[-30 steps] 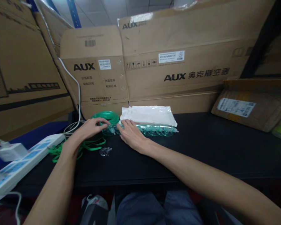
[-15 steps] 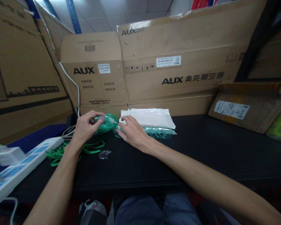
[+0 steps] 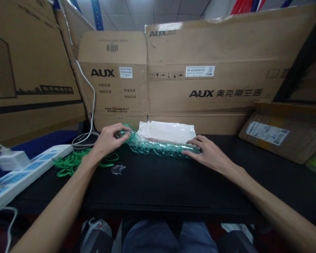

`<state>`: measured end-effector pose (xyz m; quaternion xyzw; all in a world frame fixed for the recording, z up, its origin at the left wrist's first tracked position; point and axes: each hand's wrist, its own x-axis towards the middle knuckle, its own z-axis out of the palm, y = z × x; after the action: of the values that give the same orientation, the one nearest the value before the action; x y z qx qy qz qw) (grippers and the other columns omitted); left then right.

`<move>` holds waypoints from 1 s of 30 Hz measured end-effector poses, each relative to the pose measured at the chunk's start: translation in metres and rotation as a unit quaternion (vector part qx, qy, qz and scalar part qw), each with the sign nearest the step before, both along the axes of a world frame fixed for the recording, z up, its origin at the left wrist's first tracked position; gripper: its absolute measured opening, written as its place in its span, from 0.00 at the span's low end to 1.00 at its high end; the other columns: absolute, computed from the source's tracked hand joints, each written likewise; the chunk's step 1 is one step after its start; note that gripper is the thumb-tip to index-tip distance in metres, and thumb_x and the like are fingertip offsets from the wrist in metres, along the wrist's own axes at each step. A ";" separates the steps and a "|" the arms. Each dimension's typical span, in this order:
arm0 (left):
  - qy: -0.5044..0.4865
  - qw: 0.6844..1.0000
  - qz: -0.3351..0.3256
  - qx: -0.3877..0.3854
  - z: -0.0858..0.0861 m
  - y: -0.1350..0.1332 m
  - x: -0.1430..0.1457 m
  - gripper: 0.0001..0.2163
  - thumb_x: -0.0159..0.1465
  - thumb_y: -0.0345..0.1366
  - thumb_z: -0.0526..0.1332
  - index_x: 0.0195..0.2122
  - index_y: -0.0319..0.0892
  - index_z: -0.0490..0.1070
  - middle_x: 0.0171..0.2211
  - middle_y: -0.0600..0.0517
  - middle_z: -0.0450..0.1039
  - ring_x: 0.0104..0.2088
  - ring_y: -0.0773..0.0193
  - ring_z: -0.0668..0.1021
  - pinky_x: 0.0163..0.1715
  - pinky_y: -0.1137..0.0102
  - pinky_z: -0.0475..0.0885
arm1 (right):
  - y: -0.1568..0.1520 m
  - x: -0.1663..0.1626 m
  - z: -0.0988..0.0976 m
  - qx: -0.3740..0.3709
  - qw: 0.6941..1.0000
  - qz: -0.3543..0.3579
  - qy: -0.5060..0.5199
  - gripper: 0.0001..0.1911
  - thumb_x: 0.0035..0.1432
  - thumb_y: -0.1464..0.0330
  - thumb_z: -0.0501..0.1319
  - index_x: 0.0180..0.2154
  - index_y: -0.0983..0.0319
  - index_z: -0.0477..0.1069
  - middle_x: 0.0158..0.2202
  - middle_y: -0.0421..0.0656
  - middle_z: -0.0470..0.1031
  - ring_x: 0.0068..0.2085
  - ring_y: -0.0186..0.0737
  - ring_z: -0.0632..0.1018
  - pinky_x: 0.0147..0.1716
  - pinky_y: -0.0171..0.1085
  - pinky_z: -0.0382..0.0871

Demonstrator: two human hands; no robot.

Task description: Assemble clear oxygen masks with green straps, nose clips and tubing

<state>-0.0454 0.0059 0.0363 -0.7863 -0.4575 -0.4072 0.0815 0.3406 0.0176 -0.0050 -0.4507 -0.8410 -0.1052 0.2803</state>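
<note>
A row of clear green oxygen masks (image 3: 159, 147), nested one against another, lies on the black tabletop. At the row's left end my left hand (image 3: 113, 138) is closed on an oxygen mask, fingers behind and thumb in front. My right hand (image 3: 206, 151) is wrapped round the right end of the row, its thumb on the near side and its fingers on the far side. Green elastic straps (image 3: 70, 162) lie in a tangled heap left of my left forearm. Several small clear curved strips (image 3: 118, 169) rest on the table in front of the row.
White flat packets (image 3: 167, 130) lie right behind the masks. A power strip (image 3: 34, 170) with a plugged-in charger (image 3: 12, 162) runs along the left, by a white cable (image 3: 93, 102). Tall cardboard (image 3: 200, 45) walls the back; a taped carton (image 3: 271, 131) stands right.
My left hand has brought its mask right, against the row's left end. My right hand has moved from the left end to the right end. The view has shifted slightly.
</note>
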 end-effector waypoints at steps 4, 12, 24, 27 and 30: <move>-0.009 0.999 -0.034 -0.029 0.005 -0.004 0.018 0.14 0.67 0.44 0.59 0.41 0.40 0.80 0.36 0.50 0.78 0.31 0.63 0.75 0.31 0.70 0.67 | 0.001 -0.007 -0.006 -0.008 0.999 0.005 -0.036 0.20 0.63 0.58 0.64 0.49 0.65 0.77 0.47 0.54 0.75 0.47 0.54 0.78 0.49 0.49 0.74; 0.029 0.978 -0.094 -0.183 -0.006 -0.054 0.089 0.10 0.68 0.39 0.60 0.45 0.46 0.79 0.42 0.53 0.80 0.35 0.63 0.78 0.35 0.71 0.69 | 0.011 -0.005 0.006 -0.030 0.989 -0.101 0.099 0.29 0.67 0.49 0.55 0.55 0.64 0.75 0.48 0.56 0.78 0.47 0.56 0.79 0.50 0.50 0.71; 0.065 0.970 -0.124 -0.200 -0.038 -0.072 0.116 0.12 0.70 0.38 0.58 0.53 0.48 0.74 0.49 0.53 0.79 0.45 0.59 0.80 0.47 0.67 0.73 | 0.057 -0.005 0.002 -0.082 0.991 -0.037 0.095 0.21 0.68 0.59 0.55 0.50 0.64 0.79 0.51 0.53 0.81 0.55 0.55 0.79 0.57 0.49 0.69; 0.078 0.972 -0.118 -0.187 -0.040 -0.075 0.114 0.14 0.70 0.38 0.58 0.56 0.49 0.72 0.50 0.53 0.78 0.48 0.58 0.80 0.50 0.65 0.73 | 0.053 -0.013 0.003 -0.048 0.993 -0.026 0.106 0.22 0.68 0.59 0.56 0.54 0.66 0.76 0.59 0.57 0.74 0.61 0.56 0.73 0.62 0.52 0.64; 0.080 0.974 -0.122 -0.175 -0.043 -0.078 0.112 0.15 0.69 0.38 0.60 0.57 0.50 0.72 0.50 0.53 0.78 0.51 0.57 0.79 0.53 0.64 0.72 | 0.022 -0.023 0.012 0.005 0.992 -0.006 0.125 0.22 0.70 0.59 0.54 0.56 0.63 0.74 0.64 0.54 0.68 0.65 0.54 0.69 0.65 0.53 0.60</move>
<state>0.0668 -0.0719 -0.0063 -0.8682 -0.4146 -0.2633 -0.0713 0.3176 0.0394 0.0067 -0.4636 -0.7964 -0.0536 0.3848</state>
